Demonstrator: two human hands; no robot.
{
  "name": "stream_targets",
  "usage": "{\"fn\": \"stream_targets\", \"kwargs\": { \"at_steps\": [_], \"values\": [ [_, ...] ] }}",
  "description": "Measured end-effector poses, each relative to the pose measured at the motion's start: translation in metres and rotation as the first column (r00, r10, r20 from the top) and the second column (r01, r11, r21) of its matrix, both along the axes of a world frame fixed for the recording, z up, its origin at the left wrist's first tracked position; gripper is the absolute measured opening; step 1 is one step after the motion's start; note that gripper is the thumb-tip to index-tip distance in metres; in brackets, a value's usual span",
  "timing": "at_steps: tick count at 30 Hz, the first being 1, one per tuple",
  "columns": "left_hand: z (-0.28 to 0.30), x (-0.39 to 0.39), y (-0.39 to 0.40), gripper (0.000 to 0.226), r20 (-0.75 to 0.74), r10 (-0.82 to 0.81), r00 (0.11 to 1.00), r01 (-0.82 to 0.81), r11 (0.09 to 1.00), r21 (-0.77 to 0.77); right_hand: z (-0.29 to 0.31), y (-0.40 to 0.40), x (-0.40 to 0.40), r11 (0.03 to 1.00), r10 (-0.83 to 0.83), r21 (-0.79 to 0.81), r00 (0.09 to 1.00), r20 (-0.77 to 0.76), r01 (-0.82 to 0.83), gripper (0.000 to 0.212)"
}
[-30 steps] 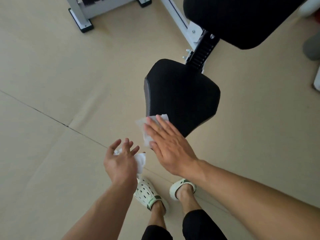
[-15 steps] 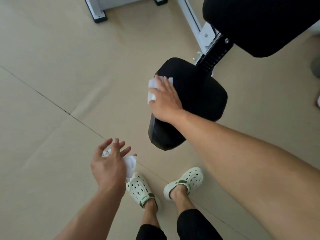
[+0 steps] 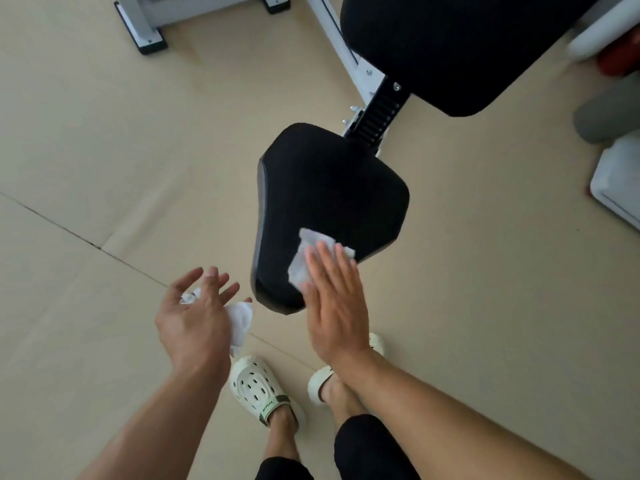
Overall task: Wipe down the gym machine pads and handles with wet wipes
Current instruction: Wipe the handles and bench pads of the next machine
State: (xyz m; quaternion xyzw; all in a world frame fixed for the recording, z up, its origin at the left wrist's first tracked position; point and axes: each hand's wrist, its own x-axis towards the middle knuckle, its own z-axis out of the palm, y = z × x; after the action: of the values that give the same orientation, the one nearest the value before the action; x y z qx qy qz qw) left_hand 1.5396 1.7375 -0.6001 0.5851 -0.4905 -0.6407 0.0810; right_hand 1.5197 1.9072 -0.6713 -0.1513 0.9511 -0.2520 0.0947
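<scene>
A black seat pad (image 3: 329,195) of a gym bench fills the middle of the view, with a larger black back pad (image 3: 450,46) above it. My right hand (image 3: 334,303) lies flat with straight fingers on the near end of the seat pad, pressing a white wet wipe (image 3: 304,258) against it. Left of the pad, my left hand (image 3: 197,317) hovers over the floor with its fingers spread. It holds a crumpled white wipe (image 3: 239,318) in the palm; how the thumb grips it is hidden.
The bench's white metal frame (image 3: 360,74) runs up between the pads. Another white machine base (image 3: 145,26) stands at the top left. White and grey objects (image 3: 613,188) sit at the right edge. The floor is beige matting, and my feet in white clogs (image 3: 256,386) stand below the seat.
My right hand slid the wipe from the far left edge of the seat pad back to its near end. My left hand stayed beside the pad with its wipe.
</scene>
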Motion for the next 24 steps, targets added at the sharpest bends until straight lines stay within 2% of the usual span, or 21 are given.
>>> {"fn": "stream_targets", "kwargs": {
  "at_steps": [1, 2, 3, 4, 5, 6, 7, 9, 11, 13, 16, 17, 19, 21, 23, 24],
  "values": [
    [-0.001, -0.004, 0.002, 0.019, -0.004, -0.018, 1.000, 0.018, 1.000, -0.003, -0.004, 0.003, -0.008, 0.970, -0.237, -0.040, 0.968, 0.084, 0.241, 0.058],
    [-0.003, -0.008, 0.005, 0.018, -0.006, -0.030, 1.000, 0.030, 1.000, -0.008, -0.005, 0.005, -0.019, 0.881, -0.437, -0.095, 0.873, 0.215, 0.464, 0.060],
    [-0.005, -0.010, 0.007, 0.019, -0.005, -0.037, 0.999, 0.037, 0.999, -0.015, -0.003, 0.007, -0.033, 0.736, -0.569, -0.157, 0.728, 0.382, 0.658, 0.062],
    [-0.006, -0.011, 0.009, 0.020, 0.002, -0.041, 0.999, 0.041, 0.999, -0.020, -0.001, 0.007, -0.049, 0.547, -0.625, -0.205, 0.559, 0.545, 0.812, 0.061],
    [-0.008, -0.011, 0.010, 0.021, 0.007, -0.033, 0.999, 0.033, 0.999, -0.021, 0.003, 0.006, -0.063, 0.354, -0.623, -0.209, 0.397, 0.675, 0.911, 0.059],
    [-0.010, -0.009, 0.011, 0.023, 0.011, -0.015, 1.000, 0.015, 1.000, -0.015, 0.009, 0.002, -0.075, 0.207, -0.599, -0.179, 0.270, 0.754, 0.962, 0.056],
    [-0.011, -0.007, 0.011, 0.025, 0.015, 0.005, 1.000, -0.005, 1.000, -0.003, 0.012, -0.006, -0.081, 0.122, -0.582, -0.133, 0.179, 0.793, 0.984, 0.054],
    [-0.008, 0.001, 0.014, 0.026, 0.049, 0.027, 0.998, -0.028, 0.999, 0.022, 0.026, -0.030, -0.075, 0.074, -0.582, -0.064, 0.095, 0.807, 0.995, 0.052],
    [0.000, 0.011, 0.017, 0.024, 0.079, 0.049, 0.996, -0.053, 0.997, 0.054, 0.039, -0.055, -0.048, 0.118, -0.578, -0.062, 0.119, 0.807, 0.991, 0.048],
    [0.017, 0.021, 0.020, 0.024, 0.090, 0.062, 0.994, -0.070, 0.994, 0.085, 0.058, -0.072, -0.016, 0.214, -0.543, -0.031, 0.145, 0.827, 0.976, 0.044],
    [0.061, 0.041, 0.024, 0.022, 0.099, 0.013, 0.995, -0.026, 0.992, 0.124, 0.095, -0.066, 0.017, 0.317, -0.492, 0.086, 0.086, 0.866, 0.945, 0.041],
    [0.082, 0.046, 0.025, 0.019, 0.089, 0.005, 0.996, -0.020, 0.987, 0.162, 0.114, -0.058, 0.025, 0.354, -0.469, 0.082, 0.101, 0.878, 0.932, 0.038],
    [0.128, 0.053, 0.025, 0.018, 0.029, -0.023, 0.999, 0.014, 0.958, 0.286, 0.162, -0.038, 0.035, 0.442, -0.456, -0.017, 0.240, 0.857, 0.897, 0.026],
    [0.176, 0.057, 0.027, 0.026, -0.034, -0.055, 0.998, 0.064, 0.902, 0.427, 0.220, -0.022, 0.039, 0.522, -0.468, -0.155, 0.434, 0.770, 0.838, 0.014],
    [0.220, 0.061, 0.032, 0.037, -0.108, -0.091, 0.990, 0.135, 0.836, 0.532, 0.276, -0.011, 0.041, 0.670, -0.401, -0.273, 0.646, 0.650, 0.690, 0.016],
    [0.241, 0.062, 0.035, 0.039, -0.130, -0.138, 0.982, 0.187, 0.814, 0.550, 0.300, -0.008, 0.041, 0.743, -0.355, -0.284, 0.717, 0.600, 0.606, 0.017]
  ]
}}
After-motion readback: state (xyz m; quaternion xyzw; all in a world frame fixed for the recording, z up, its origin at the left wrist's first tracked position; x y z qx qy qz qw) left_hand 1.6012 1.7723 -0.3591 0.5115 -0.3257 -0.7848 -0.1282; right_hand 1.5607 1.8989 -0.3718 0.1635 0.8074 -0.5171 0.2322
